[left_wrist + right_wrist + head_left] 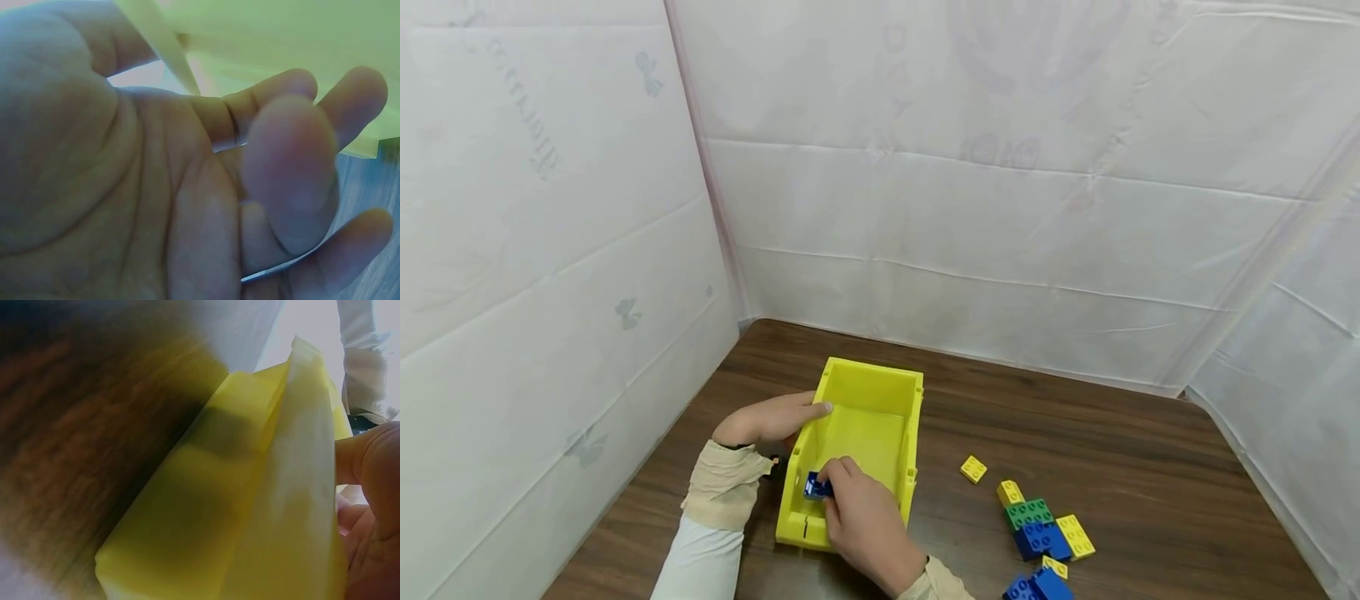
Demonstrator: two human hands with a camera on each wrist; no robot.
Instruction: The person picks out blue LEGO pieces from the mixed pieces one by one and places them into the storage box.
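Leftmost, the left hand (767, 421) rests against the outer left wall of the yellow bin (895, 383), its fingers (808, 410) straight and relaxed along the rim, gripping nothing; the left wrist view shows the open palm (125, 187) with the yellow wall just beyond the fingertips. Just right of those fingers, inside the bin at its near end, the right hand (865, 521) reaches over the front rim, and its fingers (842, 471) pinch a small blue block (815, 486), held low against the bin's inner left wall. Whether the block touches the bin floor cannot be told. The right wrist view shows only the bin's outer wall (206, 519), blurred, with the thumb beside it. Well to the right of the right hand's fingers, loose blocks lie on the wooden bench (1112, 442): a lone yellow block (973, 469), then a cluster of yellow, green and blue blocks (1041, 533) near the bench's front edge.
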